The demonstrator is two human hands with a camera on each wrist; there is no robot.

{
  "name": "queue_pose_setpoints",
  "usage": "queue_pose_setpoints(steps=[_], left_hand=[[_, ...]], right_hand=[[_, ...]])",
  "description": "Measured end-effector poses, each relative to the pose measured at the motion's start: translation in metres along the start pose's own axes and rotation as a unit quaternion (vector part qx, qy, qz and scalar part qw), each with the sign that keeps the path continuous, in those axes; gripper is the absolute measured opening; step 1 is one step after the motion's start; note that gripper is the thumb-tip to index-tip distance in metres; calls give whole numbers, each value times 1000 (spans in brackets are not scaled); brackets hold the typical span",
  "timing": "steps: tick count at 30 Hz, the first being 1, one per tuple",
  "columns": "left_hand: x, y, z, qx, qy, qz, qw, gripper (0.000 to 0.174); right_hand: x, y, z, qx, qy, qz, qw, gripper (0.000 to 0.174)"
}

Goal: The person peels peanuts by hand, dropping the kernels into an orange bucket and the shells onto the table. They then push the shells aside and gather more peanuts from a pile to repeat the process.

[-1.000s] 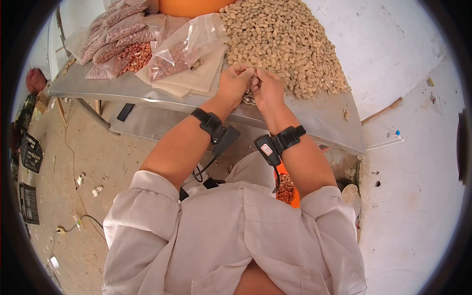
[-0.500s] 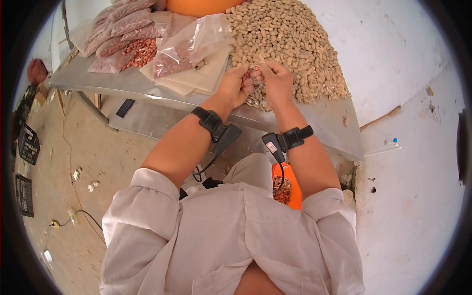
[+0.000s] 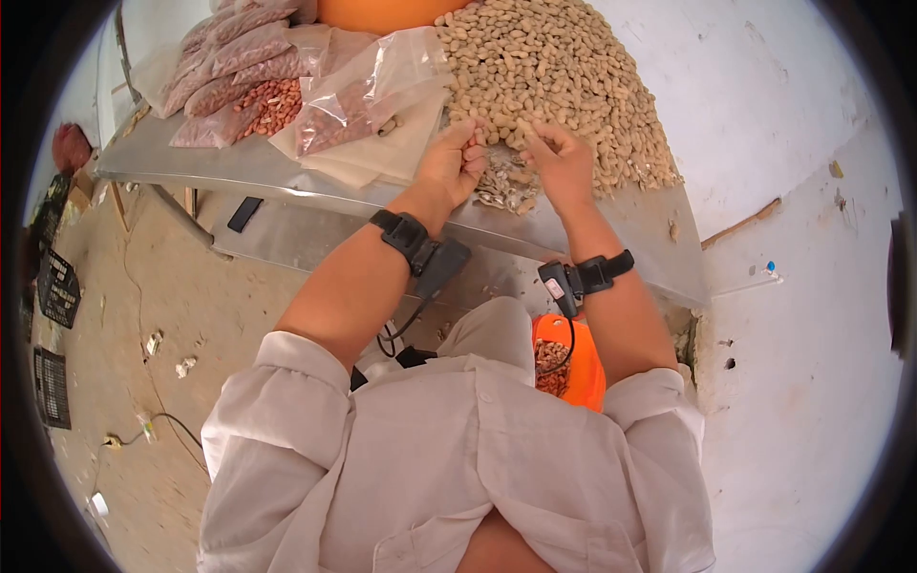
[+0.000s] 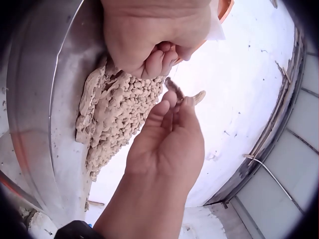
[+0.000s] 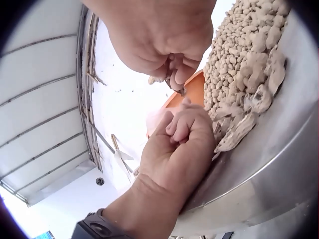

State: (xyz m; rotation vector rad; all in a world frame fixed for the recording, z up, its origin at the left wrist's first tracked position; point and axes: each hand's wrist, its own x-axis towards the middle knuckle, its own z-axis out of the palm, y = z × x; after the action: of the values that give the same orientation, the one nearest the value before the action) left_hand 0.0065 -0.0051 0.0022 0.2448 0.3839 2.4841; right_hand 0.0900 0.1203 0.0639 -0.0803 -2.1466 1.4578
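My left hand (image 3: 451, 164) curls its fingers over the near edge of the peanut pile (image 3: 549, 91), with a bit of reddish peanut kernel showing at the fingers; the palm is hidden. To its right my right hand (image 3: 564, 170) pinches a peanut shell. In the left wrist view the split peanut shell (image 4: 199, 97) sticks out past the fingertips, a darker piece beside it. The right wrist view has the left hand (image 5: 177, 147) below with bent fingers, apart from the right hand (image 5: 162, 42). Between the hands lies a heap of empty shells (image 3: 506, 181).
Clear bags of red peanut kernels (image 3: 234, 62) are stacked at the table's left, beside flat plastic bags (image 3: 382, 143). An orange basin (image 3: 382, 11) stands behind. Below the metal table (image 3: 315, 186), an orange container (image 3: 581, 377) holds kernels. A white wall (image 3: 793, 143) borders the right.
The hands were together over one peanut a second ago and have drawn apart. My right hand has moved right with the shell, uncovering the shell heap. The left hand has stayed nearly in place.
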Motion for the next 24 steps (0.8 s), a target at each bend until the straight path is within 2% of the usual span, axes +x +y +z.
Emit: queue_pose_setpoints(steps=[2,5,8,14,17,18,20,21,23,24], left_hand=[[1,0,1,16,-8,19,1000,14],[1,0,3,26,7,38,999,13],[1,0,1,41,3,43,998,12],[-1,-3,8,100,1,50,994,9],[-8,-5,23,163,-4,46,986,9],[-7,-1,30,204,-30,45,977,10],[2,10,47,281,-81,40,956,12],[7,15,60,350,-63,75,931,13],[23,33,92,485,-32,142,862,16],[34,47,105,571,-44,175,801,17]], right_hand=[[-5,1,-15,-72,-50,18,996,20],[-7,31,-24,-77,-84,-6,993,20],[-13,40,-33,-183,-63,-86,977,17],[-30,53,-67,-125,46,-93,987,16],[-46,64,-77,-125,95,-95,983,14],[-48,69,-80,-98,101,-91,986,14],[-52,77,-84,-48,113,-82,989,14],[-53,78,-84,-46,108,-85,989,14],[-54,77,-85,-40,101,-90,990,13],[-53,76,-85,-43,104,-97,989,13]])
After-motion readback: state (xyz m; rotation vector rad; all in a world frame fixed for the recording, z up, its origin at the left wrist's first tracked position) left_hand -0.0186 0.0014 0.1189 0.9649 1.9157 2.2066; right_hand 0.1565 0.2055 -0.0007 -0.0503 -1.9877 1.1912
